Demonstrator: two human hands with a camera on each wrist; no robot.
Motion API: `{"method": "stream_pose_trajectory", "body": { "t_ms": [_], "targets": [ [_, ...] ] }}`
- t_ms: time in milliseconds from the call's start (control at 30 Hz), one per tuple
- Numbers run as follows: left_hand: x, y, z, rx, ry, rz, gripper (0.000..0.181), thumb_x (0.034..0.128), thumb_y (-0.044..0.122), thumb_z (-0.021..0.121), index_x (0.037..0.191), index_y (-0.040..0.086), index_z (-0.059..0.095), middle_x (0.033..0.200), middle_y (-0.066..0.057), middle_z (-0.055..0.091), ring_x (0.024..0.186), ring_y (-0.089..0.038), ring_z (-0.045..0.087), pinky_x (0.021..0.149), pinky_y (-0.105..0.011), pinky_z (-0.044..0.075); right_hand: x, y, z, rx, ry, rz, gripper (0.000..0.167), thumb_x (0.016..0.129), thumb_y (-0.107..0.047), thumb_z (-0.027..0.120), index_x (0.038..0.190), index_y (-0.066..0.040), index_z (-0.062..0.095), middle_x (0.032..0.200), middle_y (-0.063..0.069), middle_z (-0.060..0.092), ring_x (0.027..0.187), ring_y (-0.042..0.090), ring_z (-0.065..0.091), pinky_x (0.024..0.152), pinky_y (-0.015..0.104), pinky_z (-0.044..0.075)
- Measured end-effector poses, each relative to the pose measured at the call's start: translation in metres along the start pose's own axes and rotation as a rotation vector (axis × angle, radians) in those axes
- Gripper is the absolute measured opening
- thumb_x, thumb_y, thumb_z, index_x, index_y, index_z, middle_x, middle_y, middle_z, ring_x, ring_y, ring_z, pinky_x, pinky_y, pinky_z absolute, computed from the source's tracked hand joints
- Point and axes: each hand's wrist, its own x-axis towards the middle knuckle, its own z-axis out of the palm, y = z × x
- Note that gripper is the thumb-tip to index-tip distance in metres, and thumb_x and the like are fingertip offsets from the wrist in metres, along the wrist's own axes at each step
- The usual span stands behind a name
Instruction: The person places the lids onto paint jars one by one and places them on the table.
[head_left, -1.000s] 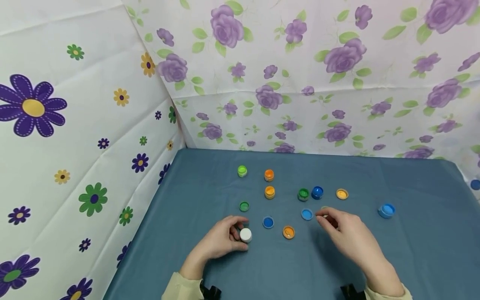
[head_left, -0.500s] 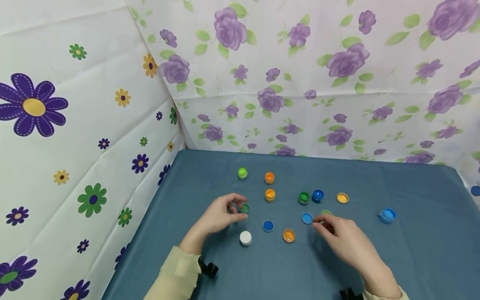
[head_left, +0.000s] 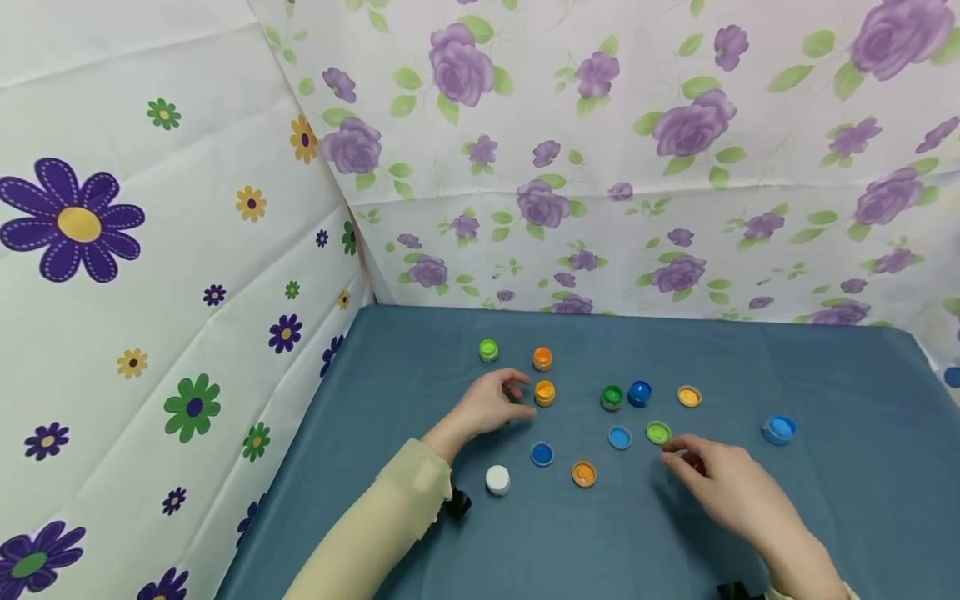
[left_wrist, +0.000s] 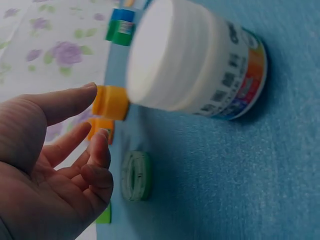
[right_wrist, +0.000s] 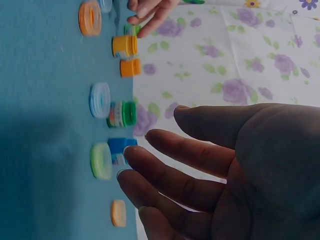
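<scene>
My left hand reaches toward a small paint jar of yellow-orange paint, thumb and fingers spread apart at its left side. Whether they touch it, I cannot tell; the left wrist view shows nothing in the palm. A dark green lid lies beneath that hand, mostly hidden in the head view. Close to the left wrist stands a white-capped paint jar. My right hand hovers over the cloth with loosely bent fingers, holding nothing. Just beyond its fingertips is a light green lid.
Uncapped jars stand farther back: light green, orange, dark green and dark blue. A light blue jar is at the right. Lids in dark blue, orange, light blue and yellow lie between.
My left hand has left the white-capped jar and moved forward and right, past the dark green lid, to the yellow-orange jar. My right hand has drawn slightly right, uncovering the light green lid.
</scene>
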Motion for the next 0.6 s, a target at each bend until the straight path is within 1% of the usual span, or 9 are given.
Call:
{"method": "stream_pose_trajectory", "body": {
  "t_ms": [100,167,300,400,600],
  "targets": [
    [0.007,0.001,0.003,0.061,-0.01,-0.006,0.047,0.0924,0.018,0.088,0.135,0.013,0.07,0.109,-0.009,0.068,0.087,-0.019,0.06,0.08,-0.039,0.052,-0.001,0.003,-0.006,-0.009,-0.003,0.009,0.039,0.11,-0.043,0.062,0.133,-0.013,0.073,0.097,-0.002,0.072,0.079,0.013,0.062,0.067,0.038,0.051],
    [0.01,0.002,0.003,0.085,-0.028,-0.008,0.048,0.0928,0.018,0.088,0.137,0.013,0.069,0.11,-0.009,0.068,0.089,-0.019,0.059,0.084,-0.04,0.05,-0.001,0.004,-0.008,-0.011,-0.004,0.014,0.041,0.11,-0.045,0.061,0.134,-0.014,0.072,0.098,-0.002,0.071,0.079,0.013,0.061,0.067,0.038,0.051],
    [0.013,0.005,0.0,0.104,-0.039,0.0,0.049,0.0931,0.018,0.088,0.138,0.013,0.069,0.107,-0.01,0.066,0.086,-0.021,0.056,0.08,-0.039,0.048,-0.001,0.002,-0.009,-0.009,0.001,0.011,0.041,0.11,-0.045,0.061,0.135,-0.013,0.072,0.097,-0.002,0.071,0.079,0.014,0.061,0.067,0.038,0.051],
    [0.017,0.007,0.0,0.123,-0.039,0.007,0.048,0.0932,0.019,0.088,0.138,0.014,0.07,0.102,-0.009,0.065,0.082,-0.021,0.054,0.076,-0.037,0.045,0.001,0.001,-0.009,-0.009,-0.004,0.009,0.042,0.11,-0.045,0.061,0.134,-0.013,0.072,0.096,-0.002,0.071,0.079,0.013,0.062,0.067,0.039,0.052],
    [0.025,0.008,0.003,0.208,-0.068,0.005,0.047,0.0928,0.022,0.089,0.136,0.016,0.072,0.095,-0.005,0.061,0.08,-0.019,0.051,0.074,-0.035,0.042,0.003,-0.001,-0.009,-0.011,-0.012,0.007,0.04,0.11,-0.045,0.061,0.131,-0.013,0.073,0.095,-0.002,0.072,0.079,0.013,0.063,0.068,0.039,0.053]
  ]
}}
